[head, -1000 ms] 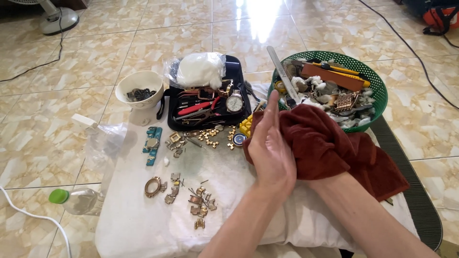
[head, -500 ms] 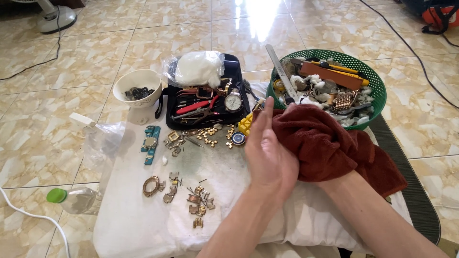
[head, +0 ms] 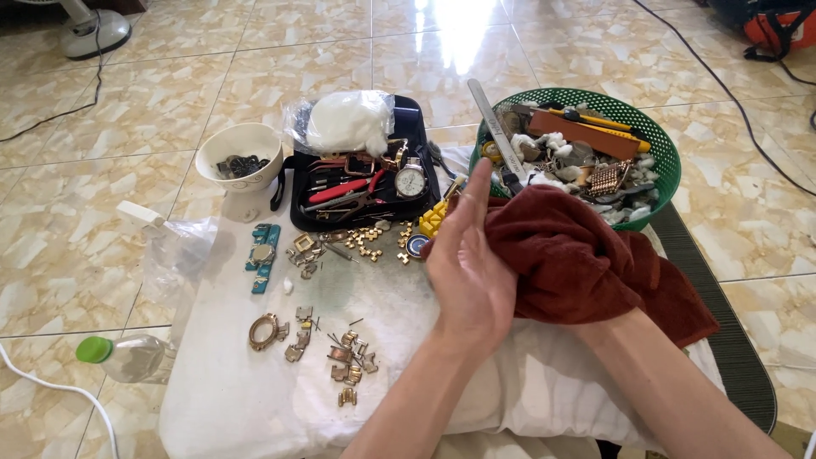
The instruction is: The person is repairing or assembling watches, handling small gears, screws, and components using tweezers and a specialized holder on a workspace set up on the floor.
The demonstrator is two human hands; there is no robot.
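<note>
My left hand is raised edge-on over the middle of the white padded mat, fingers straight and together, its palm pressed against a dark red cloth. The cloth is bunched around my right hand, which is hidden inside it; only my right forearm shows, coming in from the lower right. Nothing lies in the left hand. Small gold watch-band links and a round gold watch case are spread on the mat to the left of the hands.
A black tool tray holds red pliers, a wristwatch and a plastic bag. A green basket of parts stands behind the cloth. A white bowl, a teal tool and a green-capped bottle lie left.
My left hand has shifted slightly left and lower against the cloth, and the cloth has bunched a little differently. The things on the mat have not moved.
</note>
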